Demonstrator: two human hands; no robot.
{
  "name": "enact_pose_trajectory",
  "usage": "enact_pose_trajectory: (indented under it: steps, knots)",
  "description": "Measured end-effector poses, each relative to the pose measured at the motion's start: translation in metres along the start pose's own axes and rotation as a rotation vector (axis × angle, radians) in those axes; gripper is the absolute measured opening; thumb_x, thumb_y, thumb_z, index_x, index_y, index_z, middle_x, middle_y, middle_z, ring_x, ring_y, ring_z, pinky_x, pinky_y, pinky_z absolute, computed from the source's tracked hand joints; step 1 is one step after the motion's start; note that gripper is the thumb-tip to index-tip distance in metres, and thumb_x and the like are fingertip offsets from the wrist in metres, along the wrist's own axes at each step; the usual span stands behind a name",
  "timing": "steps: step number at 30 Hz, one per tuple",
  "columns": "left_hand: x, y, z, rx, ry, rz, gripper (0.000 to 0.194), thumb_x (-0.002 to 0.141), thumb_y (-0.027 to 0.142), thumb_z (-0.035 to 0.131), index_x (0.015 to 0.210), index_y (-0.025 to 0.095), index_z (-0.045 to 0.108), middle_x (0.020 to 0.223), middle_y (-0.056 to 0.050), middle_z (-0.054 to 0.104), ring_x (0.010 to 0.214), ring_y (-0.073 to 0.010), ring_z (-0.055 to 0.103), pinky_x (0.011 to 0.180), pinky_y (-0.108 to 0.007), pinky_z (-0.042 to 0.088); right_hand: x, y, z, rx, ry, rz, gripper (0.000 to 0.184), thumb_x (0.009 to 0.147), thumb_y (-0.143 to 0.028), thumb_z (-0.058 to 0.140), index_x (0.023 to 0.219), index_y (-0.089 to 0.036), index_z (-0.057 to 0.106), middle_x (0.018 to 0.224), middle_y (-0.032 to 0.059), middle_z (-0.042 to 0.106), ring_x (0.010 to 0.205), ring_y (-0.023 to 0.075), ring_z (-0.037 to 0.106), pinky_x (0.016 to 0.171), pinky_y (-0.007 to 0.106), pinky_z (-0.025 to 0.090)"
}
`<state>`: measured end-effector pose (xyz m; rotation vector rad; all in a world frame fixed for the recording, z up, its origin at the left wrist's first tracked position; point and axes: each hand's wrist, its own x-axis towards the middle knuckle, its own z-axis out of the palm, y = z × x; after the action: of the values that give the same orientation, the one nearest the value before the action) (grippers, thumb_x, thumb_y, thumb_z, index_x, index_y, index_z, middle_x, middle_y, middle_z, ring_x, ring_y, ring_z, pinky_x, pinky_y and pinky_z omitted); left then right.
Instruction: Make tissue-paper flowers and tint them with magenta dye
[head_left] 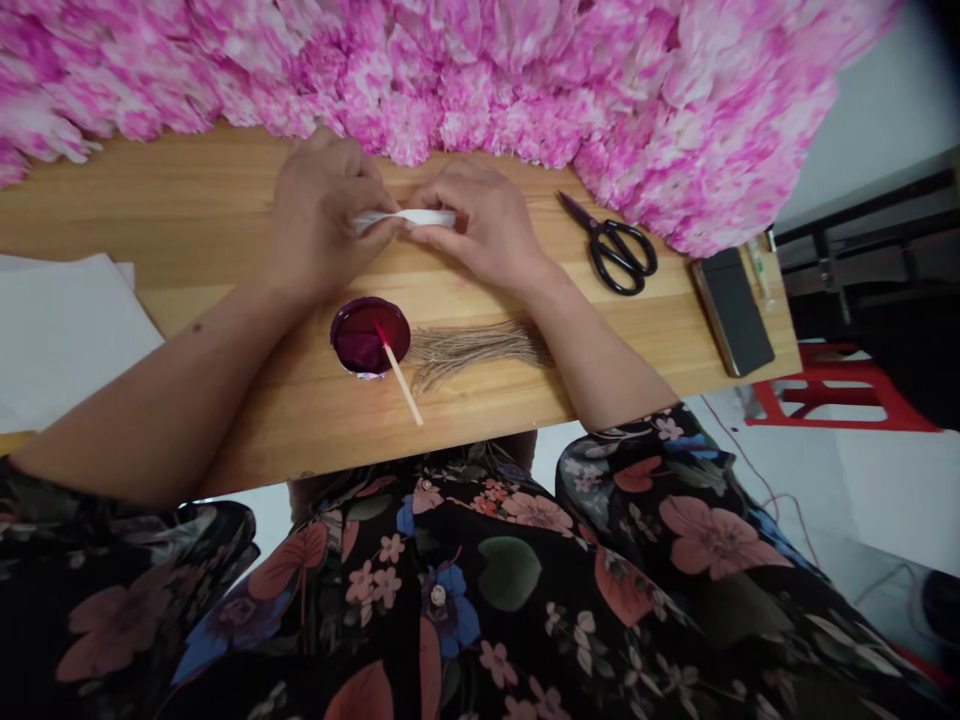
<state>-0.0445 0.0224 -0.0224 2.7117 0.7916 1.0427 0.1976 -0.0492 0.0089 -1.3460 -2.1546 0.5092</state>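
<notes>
Head camera view: nearest me, my floral clothing is lying below the table edge, on the near side of the dark red dish, my landmark. A pale stick is leaning out of the dish towards me, its red tip resting inside. Just to the right of the dish, thin brown strands are lying in a bundle, running towards my right forearm; white sheets are lying well to its left. A dark phone is lying far off to its right, and black-handled scissors are lying nearer, beyond and right of it.

Just beyond the dish, my left hand and right hand are pinching a narrow white strip, fingers nearly closed and curled, one at each side. The strip is narrowing between them, so I am judging that I am twisting or folding it. Any further turn is calling for both pinches to be firm and close together, clear of the red dish.

Farthest, pink flowers are spreading beyond my hands.
</notes>
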Motion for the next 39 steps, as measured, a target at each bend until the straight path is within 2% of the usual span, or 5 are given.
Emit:
enact_pose_trajectory:
  steps: [8, 13, 20, 26, 39]
  knots:
    - [0.004, 0.005, 0.002, -0.018, -0.087, -0.028, 0.017, 0.100, 0.046, 0.076, 0.091, 0.031, 0.079, 0.091, -0.009, 0.075, 0.098, -0.0331, 0.064, 0.087, -0.052, 0.047, 0.007, -0.004, 0.000, 0.079, 0.004, 0.089, 0.040, 0.102, -0.070, 0.066, 0.085, -0.033, 0.066, 0.112, 0.0078, 0.078, 0.119, 0.0298, 0.062, 0.119, 0.045, 0.047]
    - [0.004, -0.006, 0.006, 0.018, -0.057, -0.030, 0.014, 0.094, 0.039, 0.078, 0.087, 0.026, 0.078, 0.086, -0.009, 0.069, 0.097, -0.0351, 0.064, 0.087, -0.055, 0.050, 0.007, 0.019, -0.010, 0.003, -0.006, 0.080, 0.015, 0.095, -0.044, 0.072, 0.083, -0.037, 0.067, 0.108, 0.0033, 0.081, 0.115, 0.0306, 0.068, 0.113, 0.048, 0.050]
    - [-0.001, -0.020, 0.014, 0.007, 0.062, 0.017, 0.016, 0.096, 0.045, 0.080, 0.084, 0.034, 0.079, 0.083, -0.006, 0.076, 0.087, -0.0289, 0.061, 0.081, -0.049, 0.046, 0.005, 0.044, -0.033, -0.023, 0.290, 0.125, 0.016, 0.098, -0.039, 0.064, 0.083, -0.033, 0.068, 0.097, 0.0049, 0.080, 0.096, 0.0248, 0.064, 0.100, 0.043, 0.052]
    - [-0.004, -0.013, 0.016, -0.066, 0.043, -0.012, 0.014, 0.097, 0.047, 0.080, 0.088, 0.036, 0.080, 0.087, -0.004, 0.077, 0.095, -0.0305, 0.065, 0.094, -0.052, 0.049, 0.004, 0.004, -0.010, -0.091, 0.012, -0.115, 0.042, 0.109, -0.061, 0.059, 0.126, -0.030, 0.080, 0.131, 0.0089, 0.081, 0.129, 0.0306, 0.066, 0.117, 0.048, 0.048]
    - [-0.012, -0.018, 0.011, -0.102, -0.010, -0.094, 0.016, 0.099, 0.048, 0.078, 0.091, 0.034, 0.080, 0.085, -0.003, 0.076, 0.097, -0.0296, 0.068, 0.095, -0.051, 0.051, 0.007, 0.004, 0.006, -0.029, -0.047, 0.074, 0.030, 0.101, -0.063, 0.062, 0.090, -0.038, 0.075, 0.111, 0.0062, 0.081, 0.120, 0.0330, 0.062, 0.120, 0.056, 0.045]
